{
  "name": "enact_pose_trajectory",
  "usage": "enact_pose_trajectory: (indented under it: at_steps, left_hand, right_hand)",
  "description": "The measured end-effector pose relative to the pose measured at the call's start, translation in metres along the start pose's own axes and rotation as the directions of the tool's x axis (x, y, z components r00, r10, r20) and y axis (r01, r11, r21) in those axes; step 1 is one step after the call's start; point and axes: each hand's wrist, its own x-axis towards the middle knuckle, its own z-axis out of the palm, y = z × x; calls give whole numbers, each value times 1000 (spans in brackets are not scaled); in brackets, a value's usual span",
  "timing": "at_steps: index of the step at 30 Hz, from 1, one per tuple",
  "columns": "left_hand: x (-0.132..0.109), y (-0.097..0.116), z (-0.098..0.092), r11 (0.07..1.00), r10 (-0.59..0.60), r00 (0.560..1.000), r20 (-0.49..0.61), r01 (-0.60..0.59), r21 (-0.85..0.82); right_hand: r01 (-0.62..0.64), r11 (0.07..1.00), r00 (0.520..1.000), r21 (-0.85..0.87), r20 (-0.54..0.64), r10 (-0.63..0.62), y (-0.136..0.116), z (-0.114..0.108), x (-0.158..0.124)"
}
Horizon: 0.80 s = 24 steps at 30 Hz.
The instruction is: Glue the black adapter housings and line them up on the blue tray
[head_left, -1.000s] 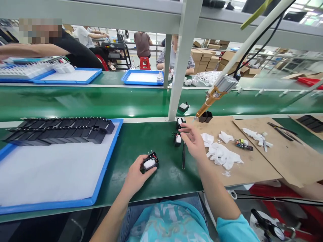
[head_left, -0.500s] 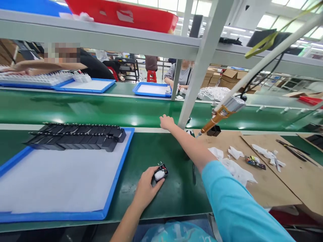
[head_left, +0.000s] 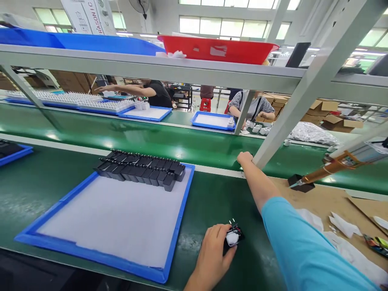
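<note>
Adapter casing, black plastic, boxy and open-topped, sits at 5 o'clock, pinched between the left hand's thumb, on the near side, and bent fingers on the 9 o'clock side. One rounded white block and thin wires show inside; two slim metal pins jut toward 12 o'clock. Around it spreads a smooth green bench.

One shallow blue tray, lined with a flat white sheet, fills 7 to 8 o'clock. Two tight rows of block-shaped black adapters line its far end, too closely packed to count; one stands forward at the 3 o'clock end.

At 4 o'clock, several crumpled white tissue pieces lie about brown paper. Toward 3 o'clock, one amber needle-tipped tool slants down at a black box.

Straight-elbowed in a turquoise sleeve, the right arm stretches toward 11 o'clock. Its right hand bends down beside a gray metal post, fingers mostly hidden; whether it grips anything cannot be told.

Beyond runs a glossy green belt. On the shelf above, one red plastic bin stands at 12 to 1 o'clock.
</note>
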Motion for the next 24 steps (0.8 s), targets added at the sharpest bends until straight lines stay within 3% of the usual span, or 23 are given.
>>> enact_pose_trajectory:
  at_steps: [4,8,11,14,16,18,20,24]
  left_hand:
    - [-1,0,-1,999,14,1000,0,-14,40]
    - [-1,-5,0,998,21,1000,-19,-20,61]
    - [-1,-9,2,996,48,998,-34,-45,71]
    - [0,-13,4,993,72,996,-46,-68,92]
    - [0,-17,5,992,79,995,-55,-73,103]
    - [0,-20,6,991,83,995,-62,-76,111]
    - [0,-22,6,990,85,994,-67,-77,120]
    - [0,-24,6,986,92,993,-74,-81,145]
  right_hand:
    - [49,999,993,4,105,-49,-3,8,-9]
    - [288,948,946,134,112,-303,-4,13,-36]
    - [458,855,862,244,116,-494,1,14,-67]
    - [583,743,742,329,156,-652,11,11,-98]
    - [634,682,671,365,179,-719,18,5,-113]
    - [660,645,632,385,181,-754,24,-2,-124]
    - [668,632,627,394,160,-762,32,-11,-132]
    - [647,649,677,400,90,-731,56,-31,-144]
